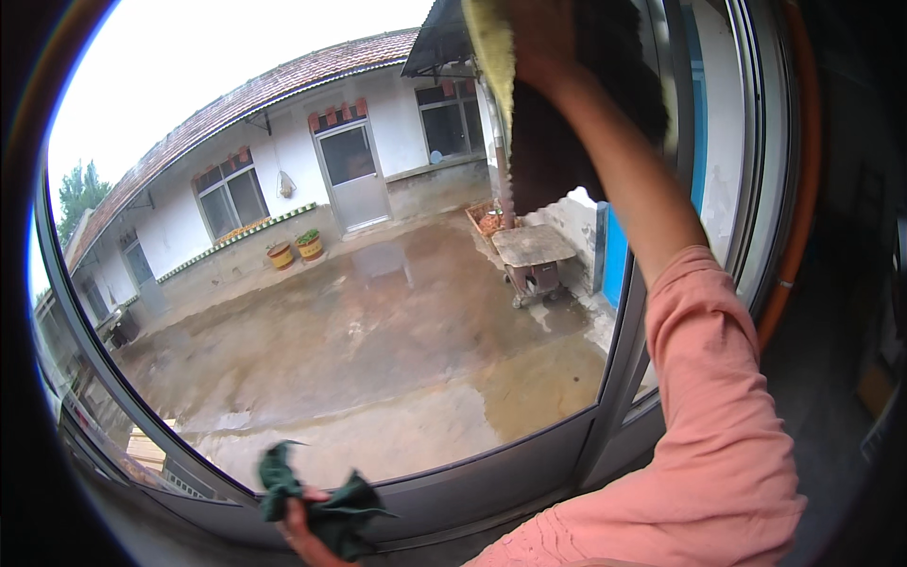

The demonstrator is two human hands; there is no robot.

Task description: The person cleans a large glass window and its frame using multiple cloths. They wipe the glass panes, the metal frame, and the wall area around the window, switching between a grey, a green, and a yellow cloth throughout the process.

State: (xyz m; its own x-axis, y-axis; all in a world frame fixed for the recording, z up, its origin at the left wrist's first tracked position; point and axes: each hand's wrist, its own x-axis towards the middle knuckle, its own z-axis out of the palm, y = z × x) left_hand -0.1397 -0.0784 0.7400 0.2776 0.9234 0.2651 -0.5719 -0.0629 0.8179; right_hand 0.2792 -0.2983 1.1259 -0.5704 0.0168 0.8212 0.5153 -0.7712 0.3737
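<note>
My right arm reaches up in a pink sleeve across the window. High up, my right hand [540, 42] holds a large dark cloth [557, 156] with a yellow edge or side, up at the window glass [378, 283]. The picture's top edge cuts off part of this hand, and its fingers are blurred. Low on the left, my left hand [300, 531] is closed around a crumpled dark green cloth [345, 515]. That cloth hangs near the lower window frame [453, 487], its folds covering most of the fingers.
Grey metal frame surrounds the pane, with an orange pipe [803, 170] to the right. Through the glass shows a wet yard [359, 321] and a white building [293, 161] with a tiled roof. Two potted plants [309, 246] and a small cart [532, 255] stand outside.
</note>
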